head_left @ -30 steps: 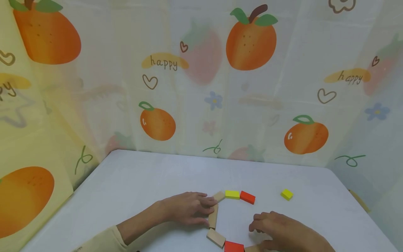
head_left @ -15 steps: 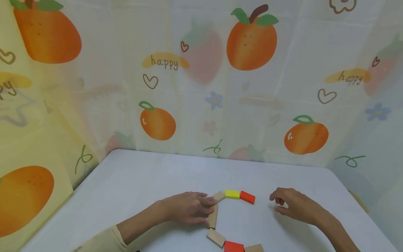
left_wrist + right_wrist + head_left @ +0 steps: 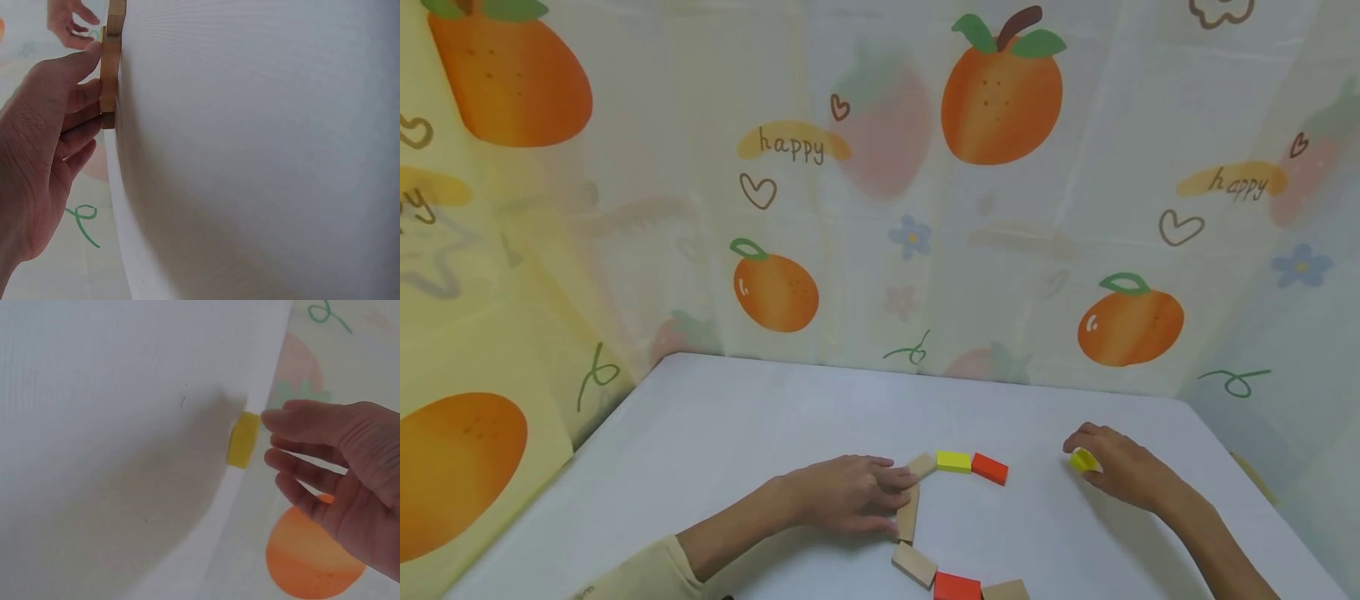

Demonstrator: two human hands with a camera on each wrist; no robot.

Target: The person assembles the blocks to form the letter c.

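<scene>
My right hand (image 3: 1116, 467) is at a small yellow block (image 3: 1082, 460), its index finger on the far side and thumb on the near side, pinching it. In the right wrist view the thumb tip lies against the yellow block (image 3: 244, 440); the other fingers hang loosely curled below. My left hand (image 3: 853, 496) rests with spread, fairly straight fingers along a long plain wooden block (image 3: 907, 514) and a shorter wooden block (image 3: 922, 467). In the left wrist view its fingertips touch the side of the long wooden block (image 3: 109, 72).
A curved row of blocks continues on the white table (image 3: 760, 400): a yellow block (image 3: 953, 462) and a red block (image 3: 990, 469) at the far end, a wooden block (image 3: 914, 566), a red block (image 3: 957, 587) and another wooden block (image 3: 1006, 591) nearer. A fruit-printed curtain (image 3: 865, 275) stands behind.
My right hand has left the near wooden block, moved away and to the right, and closed its thumb and finger around the lone yellow block. My left hand has stayed put.
</scene>
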